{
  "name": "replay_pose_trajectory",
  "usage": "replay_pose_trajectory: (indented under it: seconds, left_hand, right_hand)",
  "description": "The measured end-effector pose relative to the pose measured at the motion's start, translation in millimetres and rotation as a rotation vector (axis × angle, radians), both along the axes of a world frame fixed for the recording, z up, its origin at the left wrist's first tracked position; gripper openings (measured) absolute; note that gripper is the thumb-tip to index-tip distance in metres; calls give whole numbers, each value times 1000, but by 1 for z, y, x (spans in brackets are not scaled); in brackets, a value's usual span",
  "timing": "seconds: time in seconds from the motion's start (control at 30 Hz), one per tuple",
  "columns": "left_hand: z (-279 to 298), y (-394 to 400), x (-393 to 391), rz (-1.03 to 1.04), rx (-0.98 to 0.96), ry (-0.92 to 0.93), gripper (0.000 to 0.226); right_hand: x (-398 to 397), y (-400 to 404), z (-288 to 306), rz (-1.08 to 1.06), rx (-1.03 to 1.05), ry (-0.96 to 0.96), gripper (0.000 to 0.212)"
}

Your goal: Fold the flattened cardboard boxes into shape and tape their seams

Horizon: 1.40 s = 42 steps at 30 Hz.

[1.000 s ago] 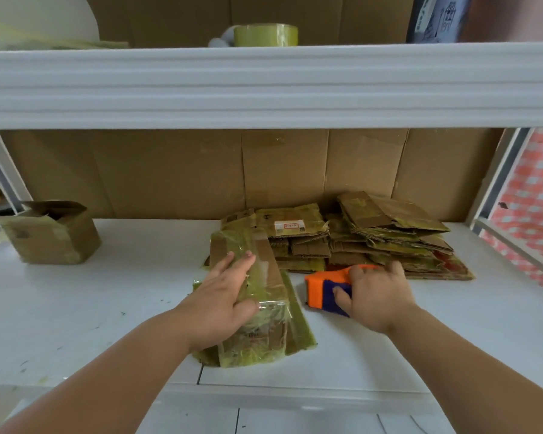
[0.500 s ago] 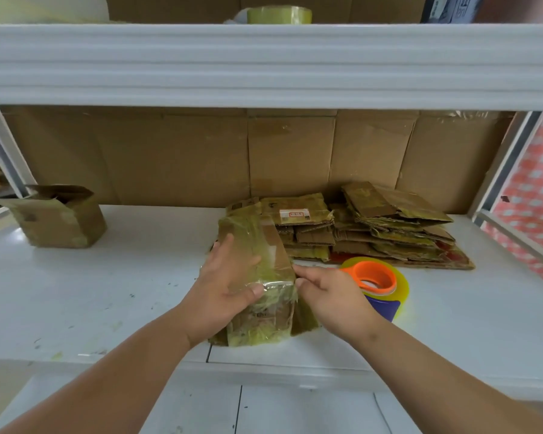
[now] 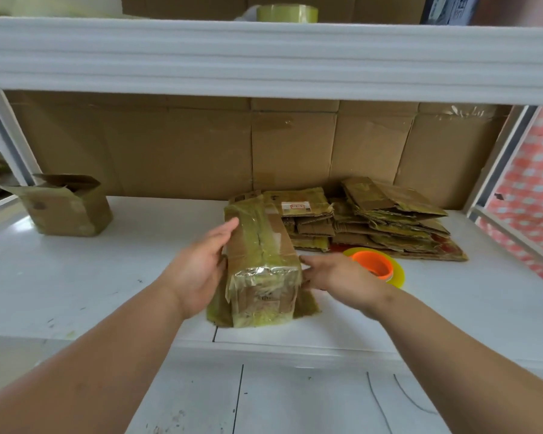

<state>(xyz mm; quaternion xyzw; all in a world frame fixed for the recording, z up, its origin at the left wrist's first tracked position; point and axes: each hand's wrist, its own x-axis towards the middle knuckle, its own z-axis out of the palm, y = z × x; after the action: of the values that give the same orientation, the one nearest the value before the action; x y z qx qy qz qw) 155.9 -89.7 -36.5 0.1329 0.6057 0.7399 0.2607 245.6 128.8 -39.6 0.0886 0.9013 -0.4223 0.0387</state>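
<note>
We see our taped box (image 3: pixel 261 258) standing formed between our fingers, yellowed tape over its top seam and near end, flat boxes (image 3: pixel 370 220) stacked beyond our fingertips, orange tape dispenser (image 3: pixel 373 266) just past our right fingers

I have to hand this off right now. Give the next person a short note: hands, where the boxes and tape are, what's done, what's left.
Left hand: open, flat against the left side of the taped box.
Right hand: open, at the box's right side; contact hidden.
The box stands on the white shelf, its top seam taped.
Tape dispenser: set down right of the box.
Flat stack: behind, not yet folded.
Folded box: far left, flaps open.
Left: fold and tape the stack.
</note>
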Motion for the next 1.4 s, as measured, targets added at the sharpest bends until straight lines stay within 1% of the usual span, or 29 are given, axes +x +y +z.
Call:
replay_pose_trajectory:
  seconds: [0.03,0.07,0.13,0.23,0.3,0.33,0.4,0.47,0.6,0.7,0.77,0.8,0.93,1.03,1.1,1.23,1.33,1.4]
  left_hand:
    - [0,-8,0,48,26,36,35]
    - [0,-15,0,79,-32,96,39]
    - [1,-27,-1,71,-219,259,45]
    - [0,-41,-1,0,-449,438,42]
    - [-2,-45,1,-21,-577,522,40]
    - [-3,-44,2,-5,-604,533,38]
    - [-3,-41,5,32,-566,494,35]
    - [-5,-36,8,22,-497,435,33]
    - [-9,-25,15,23,-398,339,31]
    - [-9,-24,15,-13,-309,225,39]
    - [-7,-26,15,-60,-288,188,46]
    - [-6,-27,15,-67,-338,229,47]
    - [-2,-22,14,-18,-642,536,42]
    - [-5,-23,11,-1,-799,726,37]
    - [-7,-23,9,12,-868,803,35]
    - [-10,-17,10,68,-879,859,33]
    - [-12,-14,10,98,-824,799,30]
    - [-11,-14,9,76,-813,753,31]
  right_hand:
    - [1,2,4,-30,-35,32,42]
    - [3,2,7,-37,-43,62,43]
    - [5,1,9,2,56,125,43]
    - [6,-3,7,70,226,168,44]
    - [6,-5,7,71,281,180,43]
    - [6,-6,7,68,288,180,43]
    - [8,-8,9,66,296,179,42]
    - [9,-9,8,62,315,169,43]
    - [8,-9,4,26,262,162,45]
    - [7,-6,0,11,210,141,52]
    - [6,-5,-2,24,234,148,55]
    - [5,-5,-2,33,254,161,56]
    - [3,-6,-1,39,341,190,54]
    - [2,-6,-2,50,378,217,52]
    - [0,-5,-5,52,391,246,50]
    - [-2,-8,-9,60,419,287,44]
    - [-7,-12,-9,48,440,306,37]
    - [-10,-13,-6,55,416,288,35]
